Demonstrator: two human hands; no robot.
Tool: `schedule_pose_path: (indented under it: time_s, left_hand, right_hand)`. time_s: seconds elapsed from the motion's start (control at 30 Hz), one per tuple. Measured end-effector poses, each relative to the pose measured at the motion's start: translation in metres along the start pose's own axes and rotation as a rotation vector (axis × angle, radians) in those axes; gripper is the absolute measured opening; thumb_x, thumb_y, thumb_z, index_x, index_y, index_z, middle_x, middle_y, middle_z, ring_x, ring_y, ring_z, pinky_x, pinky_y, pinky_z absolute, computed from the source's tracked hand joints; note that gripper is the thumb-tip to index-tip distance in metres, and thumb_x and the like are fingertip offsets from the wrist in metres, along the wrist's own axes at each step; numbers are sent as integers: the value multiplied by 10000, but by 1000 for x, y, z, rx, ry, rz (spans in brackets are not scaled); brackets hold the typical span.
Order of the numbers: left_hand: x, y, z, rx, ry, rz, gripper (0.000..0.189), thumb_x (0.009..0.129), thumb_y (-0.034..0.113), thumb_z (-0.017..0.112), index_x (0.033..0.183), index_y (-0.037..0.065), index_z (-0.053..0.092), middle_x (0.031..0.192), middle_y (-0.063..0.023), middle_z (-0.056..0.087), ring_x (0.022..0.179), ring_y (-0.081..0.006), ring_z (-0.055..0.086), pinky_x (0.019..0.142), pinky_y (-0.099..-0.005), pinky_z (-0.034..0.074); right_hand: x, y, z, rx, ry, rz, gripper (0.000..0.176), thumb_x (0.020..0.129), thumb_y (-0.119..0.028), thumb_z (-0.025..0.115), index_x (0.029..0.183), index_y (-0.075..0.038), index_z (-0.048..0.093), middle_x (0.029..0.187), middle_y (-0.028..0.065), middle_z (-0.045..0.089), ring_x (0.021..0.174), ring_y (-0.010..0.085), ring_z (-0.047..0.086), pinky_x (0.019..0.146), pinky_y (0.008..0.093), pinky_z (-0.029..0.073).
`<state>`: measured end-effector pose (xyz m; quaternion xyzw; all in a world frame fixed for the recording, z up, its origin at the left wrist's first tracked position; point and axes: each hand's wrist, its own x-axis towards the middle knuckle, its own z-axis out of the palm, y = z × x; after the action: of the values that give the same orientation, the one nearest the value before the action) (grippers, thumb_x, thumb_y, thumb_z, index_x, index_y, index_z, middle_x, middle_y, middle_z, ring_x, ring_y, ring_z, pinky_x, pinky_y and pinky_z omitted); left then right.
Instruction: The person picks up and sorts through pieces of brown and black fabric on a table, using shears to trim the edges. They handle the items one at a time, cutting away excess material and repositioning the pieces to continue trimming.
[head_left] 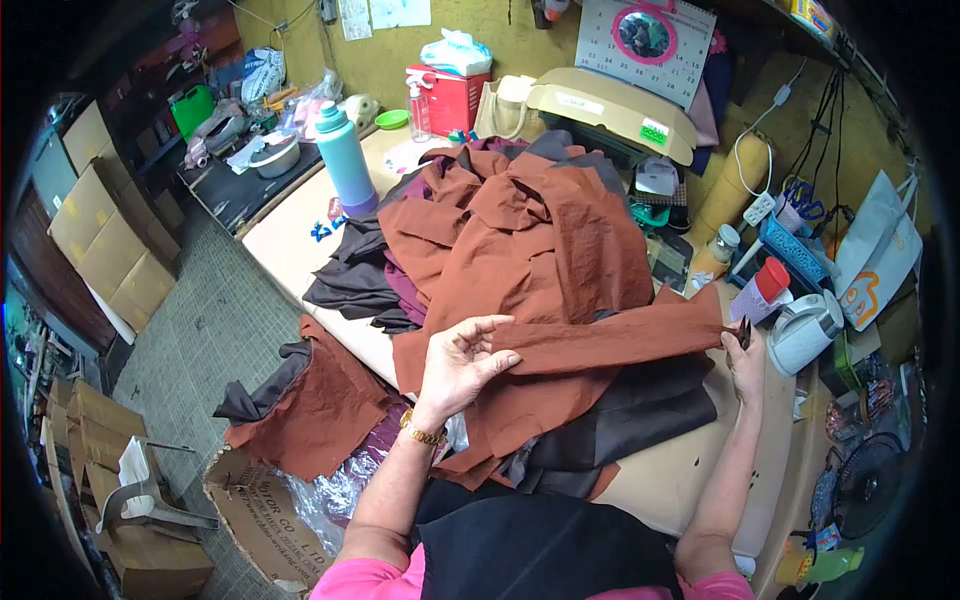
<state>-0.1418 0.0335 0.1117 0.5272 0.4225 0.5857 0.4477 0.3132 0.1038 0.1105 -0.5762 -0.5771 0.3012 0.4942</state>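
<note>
A long strip of rust-brown fabric (610,342) is stretched between my two hands above the table. My left hand (462,368), with a gold watch on its wrist, pinches the strip's left end between thumb and fingers. At the strip's right end, my right hand (746,368) is closed on the cloth. Small dark thread snips (744,333) stick up from the same hand, points upward. Behind the strip rises a heap of rust-brown cloth (510,230), mixed with maroon and black pieces. Black fabric (620,430) lies below the strip, near my body.
A teal bottle (345,160) stands at the table's left edge. On the right are a white kettle (803,330), a red cup (765,285) and a blue basket (795,250). An open cardboard box (255,515) with plastic and cloth sits lower left, beside a chair (140,490).
</note>
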Motion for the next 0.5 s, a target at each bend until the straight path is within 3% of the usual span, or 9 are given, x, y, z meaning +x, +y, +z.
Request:
schedule_pose_path:
  time_s: [0.07, 0.2, 0.27, 0.4, 0.47, 0.5]
  left_hand:
    - [-1, 1, -2, -31, 3, -76, 461, 756, 3, 832, 1180, -34, 655, 900, 46, 635, 691, 2, 474, 639, -133, 417]
    - [1, -1, 1, -76, 11, -12, 520, 766, -34, 806, 1253, 15, 631, 886, 79, 563, 675, 11, 408, 609, -142, 373]
    - [0, 1, 1, 14, 18, 102, 425, 769, -2, 819, 1171, 18, 682, 1169, -9, 595, 749, 10, 481, 631, -151, 416]
    - [-4, -9, -6, -48, -45, 94, 315, 787, -2, 804, 1089, 11, 715, 1092, -20, 654, 740, -14, 496, 629, -161, 427]
    - [-6, -12, -11, 119, -164, 16, 180, 828, 8, 766, 1001, -19, 725, 923, -38, 705, 826, -35, 605, 744, -196, 527]
    - [-8, -8, -6, 117, -168, 16, 180, 828, 8, 766, 1001, -19, 725, 923, -38, 705, 826, -35, 605, 744, -196, 527]
  right_hand:
    - [1, 6, 1, 1, 27, -51, 148, 894, -174, 704, 967, -70, 628, 730, -68, 546, 527, 4, 417, 466, 191, 305]
    - [-5, -4, 3, 23, 26, 20, 126, 891, -147, 705, 953, -68, 629, 729, -69, 546, 530, 3, 420, 468, 193, 310]
    - [-2, 2, 0, 35, 12, -1, 114, 890, -131, 705, 948, -66, 632, 726, -66, 554, 527, 5, 427, 466, 194, 312]
    - [-5, 4, 0, 36, 26, -8, 121, 887, -132, 708, 955, -66, 633, 719, -64, 557, 529, 5, 431, 467, 194, 314]
    - [-8, -1, 1, 30, 32, 50, 116, 885, -134, 705, 946, -64, 635, 726, -62, 564, 538, 5, 437, 474, 191, 318]
    - [-9, -1, 0, 27, 36, 52, 116, 885, -134, 705, 946, -64, 635, 726, -62, 564, 538, 5, 437, 474, 191, 318]
